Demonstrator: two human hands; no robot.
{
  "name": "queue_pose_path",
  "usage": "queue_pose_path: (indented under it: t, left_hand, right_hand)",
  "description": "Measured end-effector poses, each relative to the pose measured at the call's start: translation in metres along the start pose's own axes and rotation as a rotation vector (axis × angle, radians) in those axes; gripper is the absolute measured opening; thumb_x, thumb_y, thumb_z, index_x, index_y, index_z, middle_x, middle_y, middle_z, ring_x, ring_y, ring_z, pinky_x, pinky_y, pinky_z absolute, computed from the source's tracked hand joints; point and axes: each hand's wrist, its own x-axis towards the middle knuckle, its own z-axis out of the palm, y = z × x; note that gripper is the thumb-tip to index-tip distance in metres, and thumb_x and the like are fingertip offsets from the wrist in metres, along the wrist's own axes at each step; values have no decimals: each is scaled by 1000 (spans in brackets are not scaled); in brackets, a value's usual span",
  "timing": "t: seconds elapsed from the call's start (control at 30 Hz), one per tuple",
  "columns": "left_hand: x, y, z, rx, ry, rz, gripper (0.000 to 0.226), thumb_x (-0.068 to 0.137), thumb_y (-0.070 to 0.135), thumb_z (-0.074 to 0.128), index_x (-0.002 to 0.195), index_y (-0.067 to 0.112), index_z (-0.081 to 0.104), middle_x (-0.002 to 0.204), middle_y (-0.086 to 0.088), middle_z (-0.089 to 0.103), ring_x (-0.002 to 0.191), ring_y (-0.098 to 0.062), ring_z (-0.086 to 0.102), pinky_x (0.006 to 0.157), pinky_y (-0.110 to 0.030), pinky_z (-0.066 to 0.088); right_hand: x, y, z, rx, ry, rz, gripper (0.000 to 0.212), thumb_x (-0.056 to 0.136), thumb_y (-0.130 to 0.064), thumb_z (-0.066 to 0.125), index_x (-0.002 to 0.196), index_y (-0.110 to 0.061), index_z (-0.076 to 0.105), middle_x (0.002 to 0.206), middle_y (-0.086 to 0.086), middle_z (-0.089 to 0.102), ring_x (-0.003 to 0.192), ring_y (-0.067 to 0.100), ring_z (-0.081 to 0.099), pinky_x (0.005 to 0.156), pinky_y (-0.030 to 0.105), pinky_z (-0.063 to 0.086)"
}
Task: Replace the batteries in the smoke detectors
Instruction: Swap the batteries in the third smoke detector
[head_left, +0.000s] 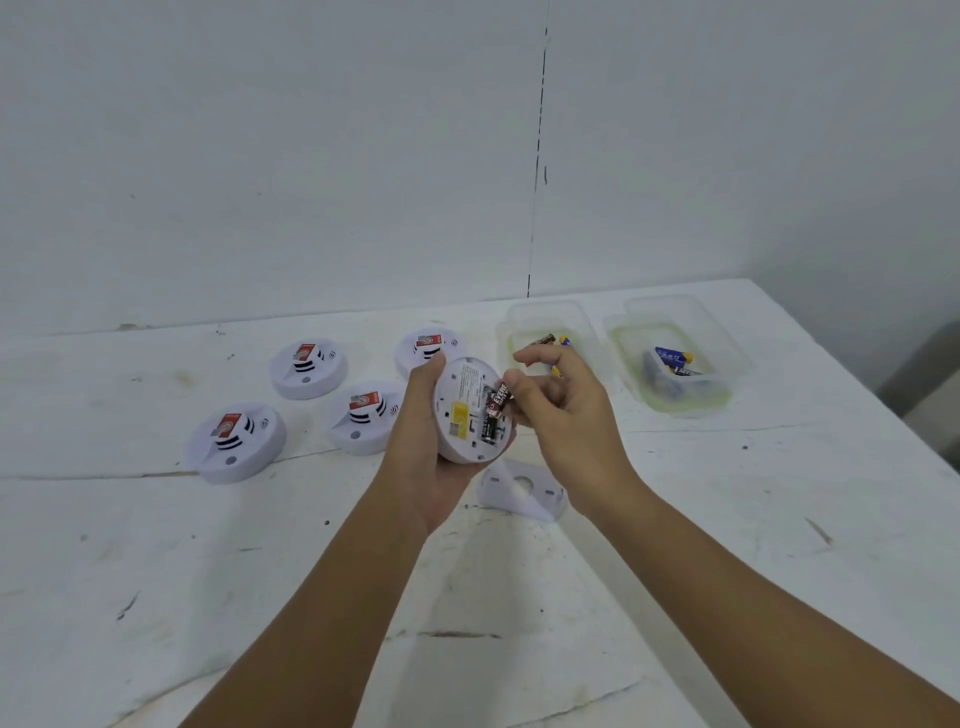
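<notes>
We take the held smoke detector (470, 413) as landmark. Our left hand (423, 457) grips it from the left & below, fingers curled round its rim, back side turned up toward us, lifted off the white counter (208, 561). On that back: a yellow label (460, 415) near centre and, at the right edge, the battery bay w/ one dark battery (491, 428) seated in it.

Our right hand (563, 415) comes in from the detector's right; thumb & fingers (519, 387) pinch a second battery (500, 397), black w/ white lettering, tilted, its lower end at the bay, touching or nearly touching the seated one; we cannot tell which. Index finger is raised, free.

Just below-right of the detector, on the counter: a loose white cover plate (524, 491) w/ a round hole.

Left of the detector, four more detectors face up on the counter, each w/ a red label: near one (363, 423) just beside the left hand, a far-left one (236, 441), one behind-left (309, 368), one directly behind (423, 349), partly hidden by the hand.

Behind-right: a clear tub (582, 325) holding a few batteries. Farther right: a second clear tub (722, 374) w/ blue-&-yellow batteries (672, 357).
</notes>
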Motion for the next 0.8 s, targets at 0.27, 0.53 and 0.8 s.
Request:
queue_pose_path:
  t: [0.27, 0.53, 0.8]
  left_hand:
    - [-1, -2, -6, -5, 30, 17, 48, 101, 51, 55, 127, 13, 68, 105, -15, 75, 99, -29, 67, 102, -49, 52]
    - [5, -2, -6, 53, 46, 46, 51, 100, 53, 54, 131, 15, 67, 104, -14, 70, 98, -28, 65, 87, -45, 52]
    - [3, -7, -9, 134, 68, 75, 47, 101, 53, 52, 122, 16, 70, 100, -12, 70, 100, -27, 65, 103, -51, 52]
  right_hand:
    - [-7, 0, 3, 113, 25, 128, 16, 98, -21, 71, 110, -15, 62, 76, 1, 76, 73, 9, 72, 71, 19, 57]
    - [-9, -1, 5, 110, -65, 258, 13, 101, -21, 68, 106, -11, 61, 84, 12, 71, 74, 23, 65, 57, 24, 45]
    - [-9, -2, -3, -102, -118, 164, 10, 99, -29, 71, 99, -21, 76, 82, 3, 77, 65, 7, 67, 66, 24, 50]
